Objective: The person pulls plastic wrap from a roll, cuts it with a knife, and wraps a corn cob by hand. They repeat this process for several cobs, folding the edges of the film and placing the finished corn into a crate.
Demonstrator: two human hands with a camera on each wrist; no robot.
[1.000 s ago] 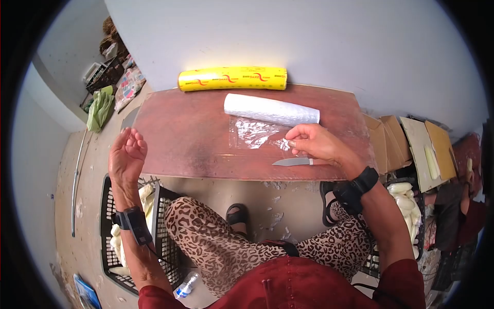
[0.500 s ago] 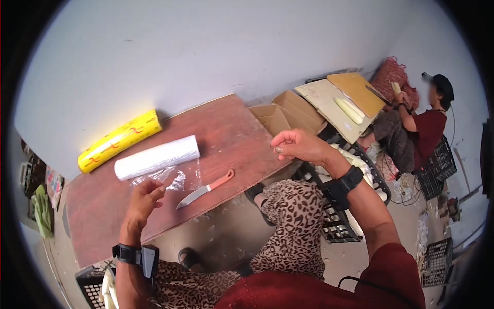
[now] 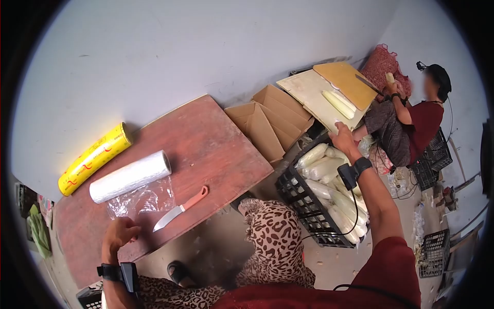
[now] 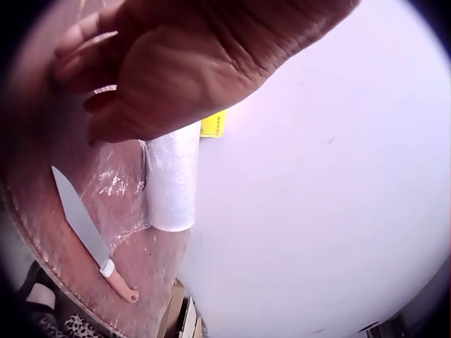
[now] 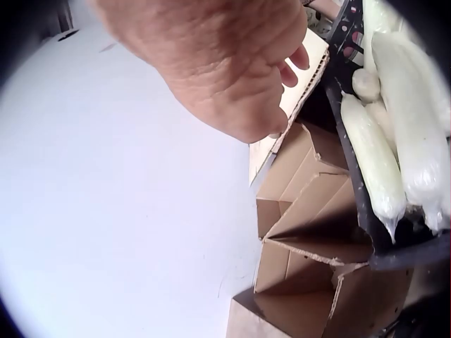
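In the head view my left hand point(image 3: 121, 232) hovers by the table's front edge, its fingers loosely bent and holding nothing. Nearest to it are a roll of clear cling film point(image 3: 131, 176), with a loose sheet pulled out, and a knife point(image 3: 180, 208) with an orange-pink handle. My right hand point(image 3: 345, 139) is stretched out to the right, over the far end of a black crate point(image 3: 293, 190) full of long pale vegetables point(image 3: 329, 177), several wrapped in film. Its fingers are relaxed near the edge of a pale board point(image 3: 303, 92), and nothing shows in its grasp.
A yellow printed roll point(image 3: 95, 158) lies at the back of the reddish table point(image 3: 216, 139). Open cardboard boxes point(image 3: 267, 123) stand between table and crate. Two pale vegetables point(image 3: 339, 104) lie on the board. Another person point(image 3: 424, 123) sits at the far right, holding a pale vegetable.
The head view has turned right, bringing the crate and seated person into sight. My right hand has left the table and moved out over the crate. My left hand stays near the film, empty.
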